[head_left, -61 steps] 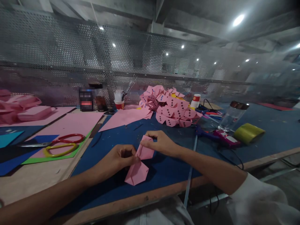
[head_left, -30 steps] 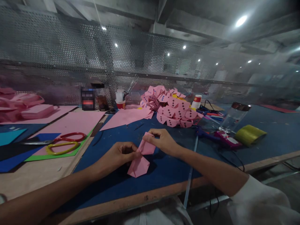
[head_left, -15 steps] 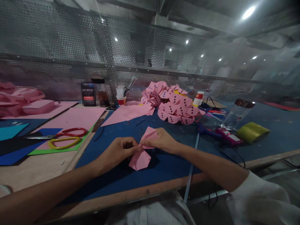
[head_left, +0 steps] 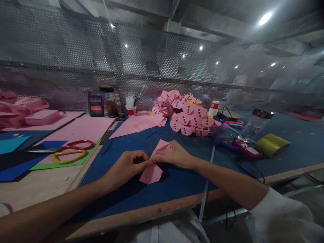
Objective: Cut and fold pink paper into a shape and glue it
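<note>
A folded piece of pink paper, narrow at its middle with two wider ends, is held just above the blue work surface. My left hand pinches its middle between thumb and fingertips. On the upper end, my right hand is closed, with the thumb laid across the paper near the left fingertips. Both hands meet at the narrow part, so the fold there is mostly hidden by fingers.
Behind the hands lie a pile of pink folded papers with dark dots and flat pink sheets. Scissors rest on coloured paper at left. To the right are a glue gun, a yellow tape roll and a clear bottle.
The upper end of the pink paper has tilted and looks narrower as my right hand turns slightly. My left hand keeps its pinch nearly in place.
</note>
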`<state>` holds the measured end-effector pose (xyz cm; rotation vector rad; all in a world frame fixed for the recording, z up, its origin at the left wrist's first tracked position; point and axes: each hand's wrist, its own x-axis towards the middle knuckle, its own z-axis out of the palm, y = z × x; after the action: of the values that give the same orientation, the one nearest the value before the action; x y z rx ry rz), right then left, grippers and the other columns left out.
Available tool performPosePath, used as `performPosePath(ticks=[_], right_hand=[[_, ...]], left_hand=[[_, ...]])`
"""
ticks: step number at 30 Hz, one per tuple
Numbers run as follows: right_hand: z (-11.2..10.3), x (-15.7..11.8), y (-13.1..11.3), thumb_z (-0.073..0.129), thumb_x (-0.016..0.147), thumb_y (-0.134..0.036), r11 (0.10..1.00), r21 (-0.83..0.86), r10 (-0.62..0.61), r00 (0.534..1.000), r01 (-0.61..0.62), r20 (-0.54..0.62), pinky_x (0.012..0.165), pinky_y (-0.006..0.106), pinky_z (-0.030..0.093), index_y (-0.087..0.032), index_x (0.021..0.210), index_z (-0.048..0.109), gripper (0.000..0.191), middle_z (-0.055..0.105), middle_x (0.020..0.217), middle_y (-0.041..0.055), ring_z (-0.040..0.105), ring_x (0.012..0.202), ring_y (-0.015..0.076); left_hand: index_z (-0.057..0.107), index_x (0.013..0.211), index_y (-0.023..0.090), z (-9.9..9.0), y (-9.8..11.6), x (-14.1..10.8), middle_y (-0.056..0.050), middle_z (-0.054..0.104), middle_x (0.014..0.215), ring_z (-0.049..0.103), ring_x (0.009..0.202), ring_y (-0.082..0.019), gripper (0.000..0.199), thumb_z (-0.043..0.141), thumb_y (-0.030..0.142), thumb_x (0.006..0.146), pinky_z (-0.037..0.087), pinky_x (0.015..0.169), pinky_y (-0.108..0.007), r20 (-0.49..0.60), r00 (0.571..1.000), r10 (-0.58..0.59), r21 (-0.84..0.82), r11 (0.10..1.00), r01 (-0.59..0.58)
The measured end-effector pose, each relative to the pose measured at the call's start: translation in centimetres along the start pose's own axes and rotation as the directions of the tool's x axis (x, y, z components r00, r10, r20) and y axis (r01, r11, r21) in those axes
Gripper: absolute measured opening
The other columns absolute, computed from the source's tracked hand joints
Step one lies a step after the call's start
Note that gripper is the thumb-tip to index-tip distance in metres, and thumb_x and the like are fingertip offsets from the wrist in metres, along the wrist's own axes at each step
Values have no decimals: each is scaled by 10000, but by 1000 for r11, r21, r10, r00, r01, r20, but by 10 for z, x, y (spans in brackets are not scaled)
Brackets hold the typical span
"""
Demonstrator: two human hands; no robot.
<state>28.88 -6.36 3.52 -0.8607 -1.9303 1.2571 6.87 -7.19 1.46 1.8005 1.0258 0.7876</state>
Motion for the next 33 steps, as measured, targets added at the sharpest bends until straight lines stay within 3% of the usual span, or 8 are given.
performPosePath(ticks=[5, 10, 16, 18, 33], right_hand=[[0, 0, 2, 760, 780, -473, 1000, -25, -10, 1000, 10, -11, 680, 251, 505, -145, 867, 803, 342, 753, 815, 40, 664, 752, 169], [-2, 0, 0, 713, 825, -444, 998, -42, -55, 998, 53, -43, 702, 251, 495, -143, 878, 809, 321, 754, 821, 38, 657, 761, 163], [-13, 4, -4, 781, 748, -426, 998, -62, -36, 950, 18, -311, 609, 235, 456, -125, 794, 781, 305, 697, 701, 23, 586, 659, 134], [-15, 4, -5, 805, 720, -421, 999, -40, -29, 937, 16, -348, 616, 241, 465, -127, 784, 775, 303, 706, 715, 32, 597, 668, 141], [-15, 5, -4, 812, 734, -386, 995, -4, -90, 922, 95, -376, 683, 262, 518, -164, 811, 783, 237, 747, 774, 31, 664, 731, 159]], left_hand=[[689, 723, 151, 0, 2, -1, 3, 607, 654, 485, 592, -117, 384, 717, 521, 822, 339, 528, -214, 5, 1000, -4, -17, 1000, 4], [729, 844, 166, -1, 4, -2, 8, 630, 710, 501, 624, -120, 355, 689, 519, 857, 360, 549, -209, 15, 1000, 5, 7, 1000, -5], [707, 848, 167, -6, 7, -1, -1, 656, 698, 574, 630, -149, 398, 666, 563, 855, 444, 581, -231, 1, 999, -38, 18, 999, 38], [697, 821, 164, -8, 6, 1, -6, 663, 688, 577, 612, -150, 415, 667, 577, 846, 443, 562, -234, -13, 999, -45, 16, 999, 45], [688, 754, 168, -9, 12, 4, -5, 664, 652, 579, 598, -152, 426, 702, 592, 792, 453, 569, -243, -99, 995, 10, -26, 1000, -13]])
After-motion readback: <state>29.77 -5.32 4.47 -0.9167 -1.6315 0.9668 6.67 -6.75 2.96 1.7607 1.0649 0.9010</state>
